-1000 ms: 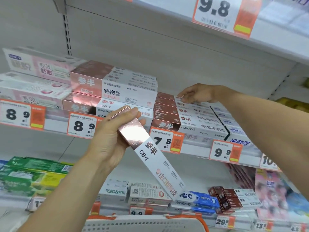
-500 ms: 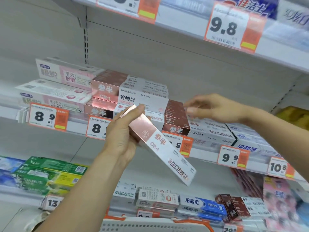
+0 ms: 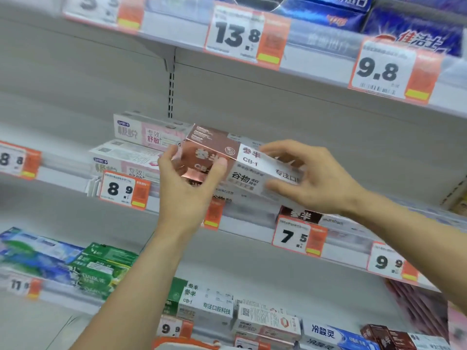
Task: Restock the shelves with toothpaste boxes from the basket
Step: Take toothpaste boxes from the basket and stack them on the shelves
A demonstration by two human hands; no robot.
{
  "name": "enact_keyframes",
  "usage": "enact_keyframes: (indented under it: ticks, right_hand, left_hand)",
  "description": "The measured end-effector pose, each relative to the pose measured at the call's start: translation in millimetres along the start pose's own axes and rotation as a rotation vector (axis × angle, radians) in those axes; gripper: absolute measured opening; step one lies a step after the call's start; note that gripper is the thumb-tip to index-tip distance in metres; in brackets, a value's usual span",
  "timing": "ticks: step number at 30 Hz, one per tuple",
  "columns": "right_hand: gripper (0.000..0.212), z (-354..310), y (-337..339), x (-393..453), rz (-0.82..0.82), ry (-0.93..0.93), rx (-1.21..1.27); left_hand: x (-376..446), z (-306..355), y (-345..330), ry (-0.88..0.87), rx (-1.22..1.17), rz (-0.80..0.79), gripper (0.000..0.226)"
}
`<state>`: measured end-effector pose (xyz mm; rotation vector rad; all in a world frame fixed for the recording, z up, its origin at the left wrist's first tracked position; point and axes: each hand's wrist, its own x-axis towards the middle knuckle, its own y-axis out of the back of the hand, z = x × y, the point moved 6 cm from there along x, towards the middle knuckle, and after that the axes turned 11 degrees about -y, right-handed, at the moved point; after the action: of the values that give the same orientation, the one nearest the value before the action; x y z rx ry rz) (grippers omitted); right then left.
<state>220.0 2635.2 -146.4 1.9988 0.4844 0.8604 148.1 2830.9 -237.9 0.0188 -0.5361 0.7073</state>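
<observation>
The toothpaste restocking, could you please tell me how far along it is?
Done: rose-gold and white boxes already sit stacked on the middle shelf. In hand: the left hand and right hand hold one toothpaste box at that stack. Left: setting it down; the basket barely shows, so what remains is unclear.

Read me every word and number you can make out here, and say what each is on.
"CB-1": held toothpaste box
"13.8": top-shelf price tag
"9.8": top-shelf tag at right
"8.9": middle-shelf tag
"7.5": middle-shelf tag
"9.9": tag at far right
Barcodes and fine print: too blurred to read.
</observation>
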Motion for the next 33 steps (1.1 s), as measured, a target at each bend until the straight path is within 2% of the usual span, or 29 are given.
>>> enact_keyframes:
  ticks: [2, 4, 6, 8, 10, 12, 16, 20, 23, 26, 30, 33]
  right_hand:
    - [0.041, -3, 2, 22, 0.000, -0.014, -0.018]
    - [0.036, -3, -1, 39, -0.036, -0.011, -0.055]
    - [0.036, 1, -11, 48, -0.072, 0.020, -0.111]
    - [0.037, 8, -26, 50, -0.090, 0.084, -0.222]
    - [0.041, 16, -40, 44, -0.058, 0.205, -0.354]
    - [0.048, 25, -45, 37, 0.006, 0.237, -0.414]
    - [0.070, 52, -44, 27, 0.077, 0.095, -0.451]
    - [0.087, 69, -50, 19, 0.032, -0.009, -0.323]
    - [0.088, 71, -54, 19, 0.040, -0.012, -0.318]
    - [0.089, 73, -55, 20, 0.038, -0.024, -0.335]
    - [0.085, 73, -55, 20, 0.047, -0.048, -0.327]
    - [0.082, 70, -55, 20, 0.049, -0.071, -0.331]
  left_hand:
    - [4, -3, 10, -0.206, 0.291, -0.037, 0.089]
    - [8, -14, 16, -0.341, 0.527, -0.072, 0.090]
    - [10, -28, 20, -0.353, 0.693, -0.124, 0.094]
    - [11, -38, 21, -0.327, 0.759, -0.175, 0.096]
    - [9, -44, 21, -0.326, 0.787, -0.203, 0.096]
    - [9, -46, 20, -0.336, 0.795, -0.218, 0.096]
    - [16, -43, 19, -0.310, 0.741, -0.191, 0.084]
    - [21, -40, 16, -0.279, 0.682, -0.134, 0.070]
    - [27, -41, 14, -0.277, 0.683, -0.124, 0.070]
    - [36, -41, 17, -0.181, 0.635, -0.170, 0.084]
    - [42, -40, 19, -0.155, 0.665, -0.198, 0.062]
    - [43, -41, 18, -0.156, 0.685, -0.189, 0.058]
